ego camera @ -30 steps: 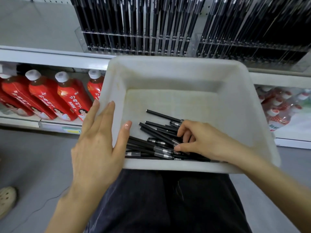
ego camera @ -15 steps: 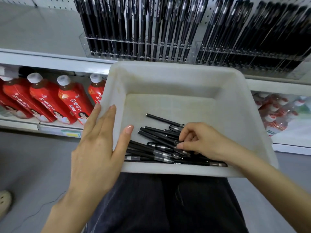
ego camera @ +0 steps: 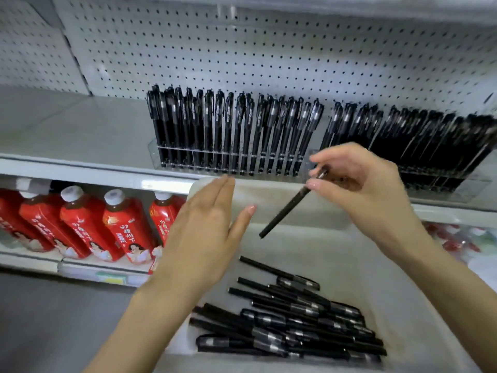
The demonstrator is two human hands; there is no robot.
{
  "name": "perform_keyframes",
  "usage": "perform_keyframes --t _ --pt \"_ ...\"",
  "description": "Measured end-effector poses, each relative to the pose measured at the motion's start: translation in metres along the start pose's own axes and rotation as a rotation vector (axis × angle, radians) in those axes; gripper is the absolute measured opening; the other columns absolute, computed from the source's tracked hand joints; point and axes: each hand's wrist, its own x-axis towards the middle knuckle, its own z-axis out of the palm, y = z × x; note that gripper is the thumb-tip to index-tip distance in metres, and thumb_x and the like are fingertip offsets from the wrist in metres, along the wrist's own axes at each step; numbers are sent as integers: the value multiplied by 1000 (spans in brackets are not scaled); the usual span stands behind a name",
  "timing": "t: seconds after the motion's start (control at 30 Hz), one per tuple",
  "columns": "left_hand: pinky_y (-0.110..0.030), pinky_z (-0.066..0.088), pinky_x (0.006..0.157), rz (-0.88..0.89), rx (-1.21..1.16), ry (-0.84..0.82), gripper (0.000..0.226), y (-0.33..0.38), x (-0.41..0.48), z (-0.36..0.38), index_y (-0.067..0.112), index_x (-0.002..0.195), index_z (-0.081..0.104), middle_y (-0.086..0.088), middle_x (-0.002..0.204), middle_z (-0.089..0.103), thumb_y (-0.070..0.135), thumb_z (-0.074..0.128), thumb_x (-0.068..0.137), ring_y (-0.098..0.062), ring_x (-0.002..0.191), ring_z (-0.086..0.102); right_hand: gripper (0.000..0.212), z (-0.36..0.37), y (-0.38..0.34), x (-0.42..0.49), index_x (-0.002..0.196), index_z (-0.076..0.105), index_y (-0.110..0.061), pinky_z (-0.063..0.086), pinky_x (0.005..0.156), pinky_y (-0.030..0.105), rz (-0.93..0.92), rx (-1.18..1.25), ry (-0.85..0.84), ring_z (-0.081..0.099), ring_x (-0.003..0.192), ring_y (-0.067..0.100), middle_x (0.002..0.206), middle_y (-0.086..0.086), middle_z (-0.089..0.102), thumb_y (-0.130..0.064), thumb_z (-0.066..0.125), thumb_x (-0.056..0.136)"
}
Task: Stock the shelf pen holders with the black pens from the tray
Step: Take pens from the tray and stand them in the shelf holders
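Observation:
My right hand (ego camera: 360, 189) pinches one black pen (ego camera: 285, 211) by its capped end, raised above the white tray (ego camera: 376, 286); the pen slants down to the left. My left hand (ego camera: 204, 238) hovers flat with straight fingers over the tray's left rim and holds nothing. A heap of several black pens (ego camera: 290, 324) lies in the near part of the tray. On the shelf behind, a clear left pen holder (ego camera: 231, 160) stands full of upright black pens, and a right pen holder (ego camera: 441, 179) beside it is also packed with pens.
White pegboard (ego camera: 269, 55) backs the upper shelf (ego camera: 75, 130), whose left part is bare. Red drink bottles (ego camera: 113, 230) with white caps line the lower shelf at left; more bottles (ego camera: 462, 240) show blurred at right. Grey floor (ego camera: 53, 319) lies below left.
My right hand has lifted out of the pen heap with one pen pinched and risen toward the holders. The left hand rose slightly. The view tilted upward.

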Motion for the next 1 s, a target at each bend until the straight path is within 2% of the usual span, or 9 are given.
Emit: perform_keyframes --t 0.07,0.13,0.23,0.33,0.5,0.7,0.77,0.87,1.0 --pt "-19 2 107 56 32 -27 70 -1 18 5 18 150 20 1 156 21 59 19 93 -12 142 17 32 -2 -13 21 99 60 -23 56 77 28 -45 76 79 69 81 14 86 1 70 -2 73 77" --pt "-20 0 108 87 76 -42 71 -3 32 10 17 149 20 0 155 22 60 16 93 -13 142 19 36 -1 -22 42 101 54 -25 57 78 27 -80 98 136 70 83 12 90 1 69 -4 73 79" --pt "-32 18 106 131 191 -75 67 -5 45 16 10 137 47 -5 140 49 54 23 93 -16 128 47 38 4 -31 70 96 47 -31 54 82 21 -167 7 223 68 88 5 100 -3 66 -11 74 79" --pt "-31 30 99 156 252 -77 59 -9 54 24 13 125 60 -2 127 61 50 29 92 -13 116 58 33 12 -31 94 92 48 -33 52 81 18 -227 -75 260 65 90 1 101 -7 63 -15 73 80" --pt "-43 39 100 187 239 -23 61 -21 62 41 10 128 58 -6 131 58 49 27 93 -16 120 55 30 26 -15 116 89 50 -35 52 81 18 -207 -158 208 64 86 0 93 -8 65 -18 72 81" --pt "-48 49 92 209 199 -33 62 -28 70 54 9 130 55 -7 134 55 52 28 94 -17 122 54 26 34 3 120 92 55 -30 53 86 26 -195 -199 146 64 90 1 96 -7 67 -17 73 80" --pt "-49 49 91 208 191 -50 64 -29 72 57 7 129 56 -7 133 56 52 22 96 -17 121 54 24 36 7 119 91 56 -31 51 85 23 -183 -218 104 63 90 -1 95 -12 67 -18 73 80" --pt "-49 49 91 202 192 -72 69 -31 73 58 7 128 56 -7 133 56 52 13 98 -17 121 55 19 39 12 119 91 63 -32 47 79 10 -192 -318 66 60 89 -7 90 -24 64 -20 73 80" --pt "-49 51 89 216 197 -43 71 -32 72 60 7 128 57 -7 132 56 51 11 99 -18 120 55 17 43 17 118 96 67 -24 44 74 11 -242 -450 81 54 90 -7 85 -23 58 -20 72 80"
